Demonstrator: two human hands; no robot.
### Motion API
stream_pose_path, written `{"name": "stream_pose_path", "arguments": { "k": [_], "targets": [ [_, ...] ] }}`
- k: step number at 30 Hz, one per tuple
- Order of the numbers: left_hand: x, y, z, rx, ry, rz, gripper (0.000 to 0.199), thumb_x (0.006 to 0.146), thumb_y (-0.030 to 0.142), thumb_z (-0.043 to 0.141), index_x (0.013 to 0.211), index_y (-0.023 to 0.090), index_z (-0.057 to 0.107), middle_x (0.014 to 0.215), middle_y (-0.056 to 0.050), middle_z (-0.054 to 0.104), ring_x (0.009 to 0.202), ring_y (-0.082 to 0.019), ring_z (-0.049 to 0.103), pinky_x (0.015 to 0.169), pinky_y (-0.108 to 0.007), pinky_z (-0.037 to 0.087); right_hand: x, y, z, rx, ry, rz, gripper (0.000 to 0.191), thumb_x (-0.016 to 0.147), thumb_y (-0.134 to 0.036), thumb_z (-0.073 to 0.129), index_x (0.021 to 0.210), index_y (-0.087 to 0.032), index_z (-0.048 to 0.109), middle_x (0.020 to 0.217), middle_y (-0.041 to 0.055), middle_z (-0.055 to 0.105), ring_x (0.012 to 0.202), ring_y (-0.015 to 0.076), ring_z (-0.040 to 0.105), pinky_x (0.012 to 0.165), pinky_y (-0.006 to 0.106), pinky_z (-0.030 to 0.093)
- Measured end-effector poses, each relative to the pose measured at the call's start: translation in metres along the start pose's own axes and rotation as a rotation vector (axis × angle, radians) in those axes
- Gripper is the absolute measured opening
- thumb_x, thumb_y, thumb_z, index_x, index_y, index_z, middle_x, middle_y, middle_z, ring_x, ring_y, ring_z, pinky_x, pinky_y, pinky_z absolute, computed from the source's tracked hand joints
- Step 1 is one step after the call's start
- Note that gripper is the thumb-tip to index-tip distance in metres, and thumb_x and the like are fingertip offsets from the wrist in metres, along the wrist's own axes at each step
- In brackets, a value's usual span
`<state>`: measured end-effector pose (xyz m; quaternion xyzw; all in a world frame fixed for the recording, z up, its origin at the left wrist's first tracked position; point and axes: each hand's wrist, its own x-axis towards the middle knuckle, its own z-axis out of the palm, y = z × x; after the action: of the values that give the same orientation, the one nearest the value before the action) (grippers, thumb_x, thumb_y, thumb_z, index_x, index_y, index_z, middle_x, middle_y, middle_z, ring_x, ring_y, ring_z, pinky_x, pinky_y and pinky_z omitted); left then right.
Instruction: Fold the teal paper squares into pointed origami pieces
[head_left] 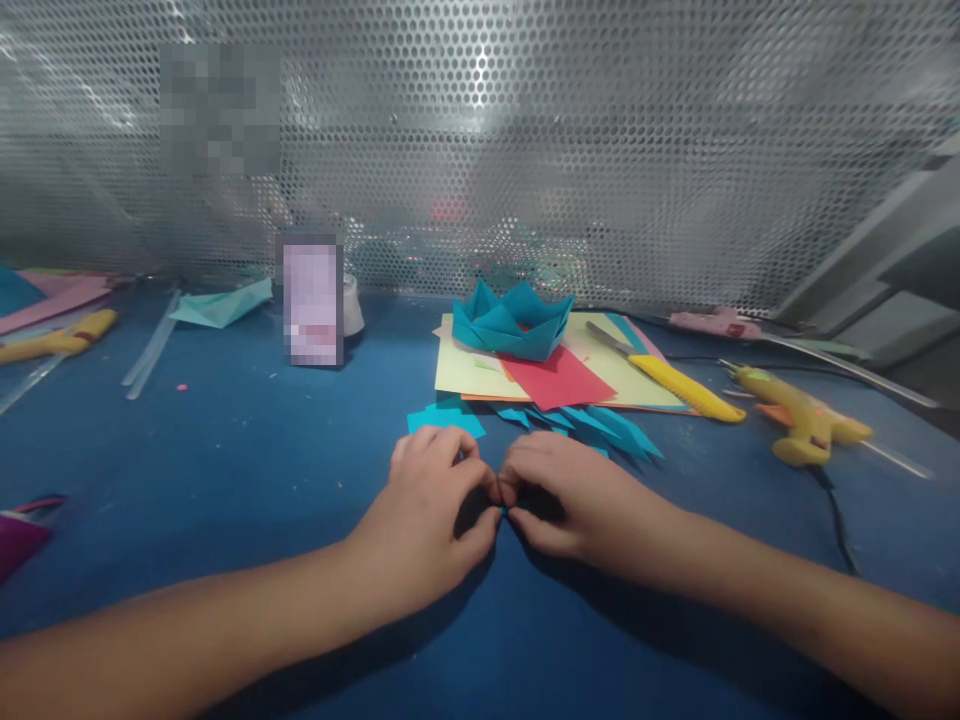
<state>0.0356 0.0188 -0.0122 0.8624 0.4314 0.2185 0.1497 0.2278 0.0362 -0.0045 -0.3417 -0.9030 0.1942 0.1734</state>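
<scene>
My left hand (442, 500) and my right hand (562, 495) meet at the middle of the blue table, fingertips touching. Both are pinched on a small blue piece of paper (503, 511), which is almost wholly hidden by the fingers. Just beyond my hands lie blue paper pieces (450, 415), some cut or folded into pointed shapes (611, 430). Behind them a folded blue paper crown shape (514, 322) sits on a stack of coloured paper sheets (465, 370), with a red paper piece (559, 378) in front of it.
A yellow utility knife (682, 385) with its blade out rests on the stack. To the right lies a yellow glue gun (806, 420) with a black cord (836, 520). At left are glue sticks (152, 345) and a pale folded paper (223, 304). Perforated metal (637, 180) closes the back.
</scene>
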Motion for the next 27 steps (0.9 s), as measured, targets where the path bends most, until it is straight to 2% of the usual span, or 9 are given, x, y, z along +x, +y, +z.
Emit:
{"name": "stream_pose_path", "arguments": {
  "k": [4,8,12,18,23,27],
  "targets": [
    [0.0,-0.001,0.0,0.053,0.036,0.08,0.007,0.079,0.017,0.057,0.082,0.019,0.062,0.091,-0.004,0.054,0.091,-0.024,0.047,0.079,-0.042,0.034,-0.002,-0.001,0.005,0.005,0.067,-0.05,0.015,0.068,-0.004,0.052,0.073,-0.018,0.053,0.068,0.0003,0.057,0.064,0.0137,0.049,0.058,0.023,0.035],
    [0.0,-0.002,-0.002,0.024,0.069,0.098,0.004,0.077,0.017,0.059,0.08,0.019,0.061,0.09,-0.003,0.055,0.09,-0.023,0.048,0.078,-0.04,0.033,-0.004,-0.005,0.001,0.19,0.079,0.054,0.016,0.068,-0.006,0.052,0.077,-0.019,0.049,0.067,-0.0035,0.054,0.057,0.0099,0.046,0.053,0.02,0.035],
    [0.001,-0.002,-0.006,-0.002,0.072,0.095,0.002,0.081,0.019,0.059,0.082,0.019,0.06,0.09,-0.002,0.055,0.089,-0.022,0.049,0.077,-0.039,0.033,-0.004,-0.008,-0.002,0.375,0.104,0.155,0.017,0.069,-0.007,0.053,0.078,-0.02,0.046,0.069,-0.0048,0.051,0.058,0.0089,0.046,0.053,0.019,0.038],
    [0.002,-0.003,-0.007,-0.09,0.021,0.144,0.013,0.089,0.021,0.05,0.079,0.018,0.057,0.076,-0.001,0.055,0.075,-0.017,0.048,0.069,-0.033,0.035,-0.004,-0.005,0.003,0.609,0.128,0.188,0.019,0.07,-0.008,0.053,0.078,-0.021,0.042,0.07,-0.0052,0.046,0.058,0.0079,0.043,0.052,0.019,0.038],
    [0.003,-0.003,-0.006,-0.217,0.029,0.073,0.016,0.087,0.021,0.049,0.073,0.017,0.055,0.069,0.0,0.05,0.068,-0.015,0.046,0.063,-0.029,0.035,-0.002,-0.007,0.006,0.775,0.155,0.179,0.021,0.07,-0.008,0.054,0.08,-0.021,0.04,0.076,-0.0029,0.049,0.065,0.009,0.049,0.057,0.021,0.044],
    [0.003,-0.001,-0.006,-0.34,0.036,-0.002,0.012,0.082,0.02,0.049,0.072,0.017,0.056,0.068,0.001,0.048,0.064,-0.013,0.045,0.059,-0.025,0.034,-0.002,-0.013,0.002,0.853,0.183,0.181,0.023,0.071,-0.008,0.055,0.079,-0.021,0.038,0.073,-0.0037,0.05,0.064,0.0085,0.048,0.055,0.02,0.042]
  ]
}}
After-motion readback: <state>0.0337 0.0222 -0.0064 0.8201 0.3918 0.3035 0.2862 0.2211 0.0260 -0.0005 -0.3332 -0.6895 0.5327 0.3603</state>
